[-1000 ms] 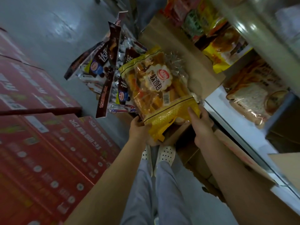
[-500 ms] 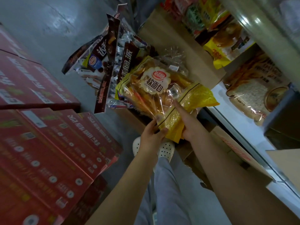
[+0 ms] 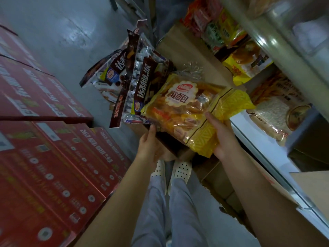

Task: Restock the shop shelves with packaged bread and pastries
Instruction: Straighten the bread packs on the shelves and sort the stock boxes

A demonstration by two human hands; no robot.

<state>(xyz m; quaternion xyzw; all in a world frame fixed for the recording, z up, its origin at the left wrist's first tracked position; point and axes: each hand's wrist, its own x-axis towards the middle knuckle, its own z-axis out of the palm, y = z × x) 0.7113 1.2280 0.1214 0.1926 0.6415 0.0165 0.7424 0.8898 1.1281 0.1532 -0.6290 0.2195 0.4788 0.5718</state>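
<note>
Right hand (image 3: pixel 222 138) is gripping a clear-and-yellow plastic bread bag (image 3: pixel 185 111) by its yellow end; left hand (image 3: pixel 151 147) is touching its seven o'clock corner, fingers hidden, grip unclear.

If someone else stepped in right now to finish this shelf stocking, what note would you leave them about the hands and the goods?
Right hand: grips the soft bread bag by its yellow end, thumb on top.
Left hand: thumb against the bag's near corner; fingers hidden, so its grip is unclear.
The bag is in the air beside the shelf, not on it.
Done: a sliced toast bag and yellow pastry bags sit on the shelves.
Left: set this bag on the shelf, then probably the chocolate pie packets standing upright behind it.
</note>
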